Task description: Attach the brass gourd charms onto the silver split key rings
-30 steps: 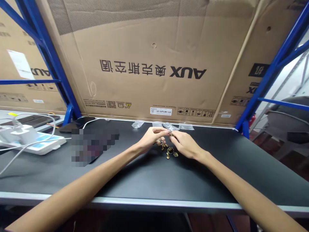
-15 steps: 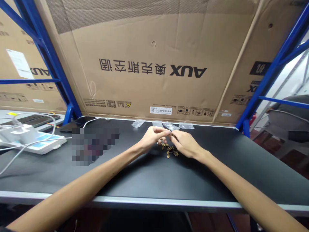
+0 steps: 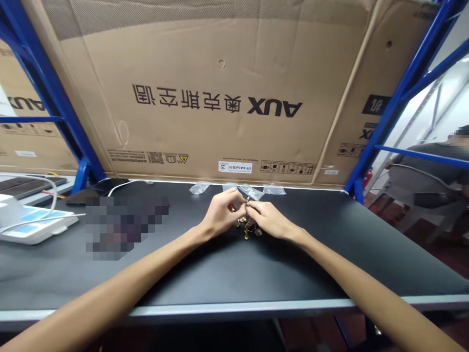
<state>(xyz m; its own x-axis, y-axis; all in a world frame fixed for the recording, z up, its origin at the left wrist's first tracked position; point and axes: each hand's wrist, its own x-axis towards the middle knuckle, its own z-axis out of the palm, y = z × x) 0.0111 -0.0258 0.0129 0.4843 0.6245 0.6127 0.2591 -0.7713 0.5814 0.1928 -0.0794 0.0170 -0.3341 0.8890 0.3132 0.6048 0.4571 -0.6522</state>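
As both hands met at lower centre, the right hand [image 3: 271,220] pinched a tiny metal piece [image 3: 248,200] between closed fingertips; any hold by the curled left hand [image 3: 222,212] was unclear. Small brass rings [image 3: 249,229] lay just below, on the matte black tabletop [image 3: 293,264].

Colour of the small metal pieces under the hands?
The metal pieces are brassy gold, best seen in the head view.
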